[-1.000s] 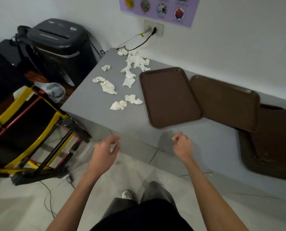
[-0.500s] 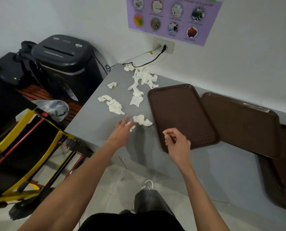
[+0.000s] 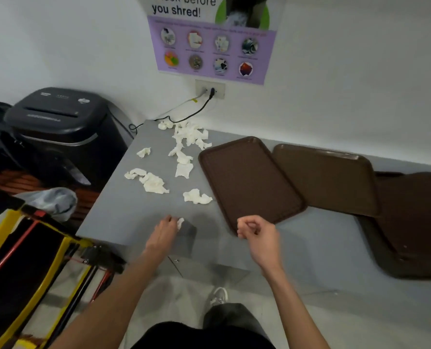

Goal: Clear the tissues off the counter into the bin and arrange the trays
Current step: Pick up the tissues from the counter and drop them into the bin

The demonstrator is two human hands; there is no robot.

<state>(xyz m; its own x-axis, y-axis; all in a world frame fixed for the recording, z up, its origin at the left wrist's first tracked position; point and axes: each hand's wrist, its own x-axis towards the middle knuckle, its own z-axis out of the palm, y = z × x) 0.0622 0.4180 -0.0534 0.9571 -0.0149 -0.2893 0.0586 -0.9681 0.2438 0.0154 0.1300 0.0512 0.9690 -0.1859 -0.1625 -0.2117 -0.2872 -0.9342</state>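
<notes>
Since half a second earlier, the left hand (image 3: 163, 234) had drawn back from the scattered tissues to the near edge of the counter (image 3: 119, 220), its fingers pinching one small tissue (image 3: 180, 222). At far left a black shredder (image 3: 58, 122) stood beside the counter; no open bin could be made out. The loose tissues (image 3: 154, 182) lay strewn from the back corner forward, so clearing had barely begun. The pinched one probably needed carrying to a bin next. The right hand (image 3: 257, 231) hovered with fingers curled in, nothing visible in them. The brown trays (image 3: 249, 180) lay askew, overlapping; the rightmost tray (image 3: 415, 222) was cut off by the frame.
</notes>
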